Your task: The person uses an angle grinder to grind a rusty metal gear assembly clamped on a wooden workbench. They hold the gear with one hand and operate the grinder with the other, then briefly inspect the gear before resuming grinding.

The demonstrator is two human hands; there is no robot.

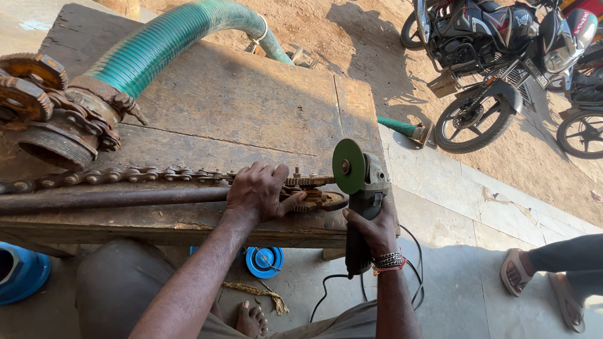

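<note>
At the front edge of the wooden bench (250,99), L hand (258,191) lies palm-down w/ fingers curled over a rusty chain (111,175) and the metal bar (97,199) just below it, pressing both onto the wood; thumb points toward the grinder. R hand (373,228), beaded bracelets on the wrist, is wrapped tight round the body of an angle grinder (363,192), fingers closed on the grip. Grinder's green disc (348,166) stands upright, edge at the toothed end of the chain, just beside L fingertips; can't tell if disc actually touches metal. Black cord (330,289) runs from grinder down to the floor.

Further out: chain runs left along bench toward a rusty pipe fitting w/ sprockets (40,110), joined to a green ribbed hose (165,41) curving off the back. Under the bench, a blue round lid (265,261) near the person's bare foot (251,318); blue container (2,272) at left. Another person's sandalled feet (540,285) at right. Motorcycles (503,56) parked on the dirt beyond.
</note>
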